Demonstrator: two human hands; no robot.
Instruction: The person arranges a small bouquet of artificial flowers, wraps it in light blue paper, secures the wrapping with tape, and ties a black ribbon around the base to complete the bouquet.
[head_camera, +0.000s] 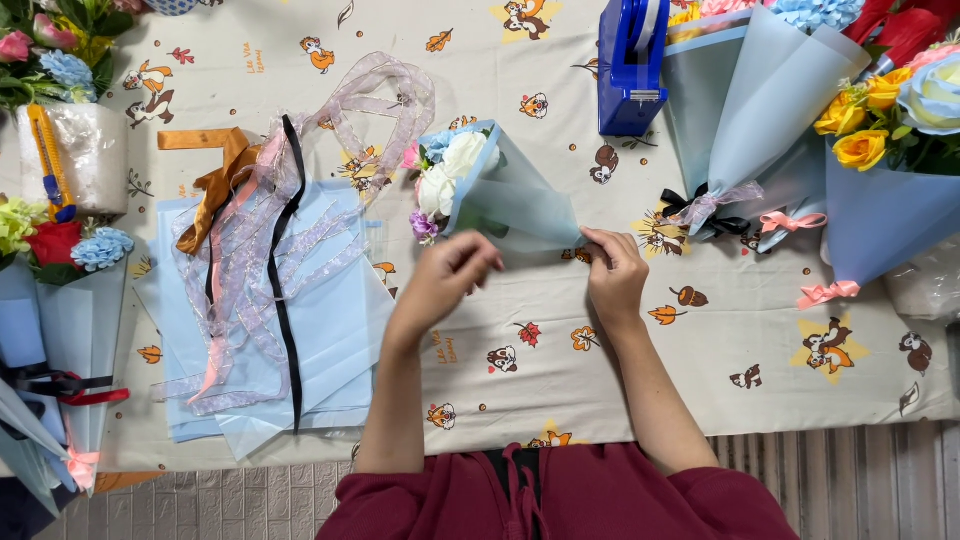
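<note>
Tablecloth (700, 380) cartoon-printed, floor (820, 470) perhaps planked

my table's cartoon-print cloth (700, 370) carries pale blue paper sheets (330, 330), tangled ribbons (250, 260), a blue tape dispenser (630, 70) and wrapped bouquets (760, 110).

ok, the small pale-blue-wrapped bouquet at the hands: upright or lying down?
Lying down. The small pale-blue paper-wrapped bouquet rests sideways on the patterned tablecloth, blooms pointing left, narrow end pinched by the right hand.

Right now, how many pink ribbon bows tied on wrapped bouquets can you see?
3: one pink ribbon bow right of centre, one below it, one bottom left. Others may be hidden.
</note>
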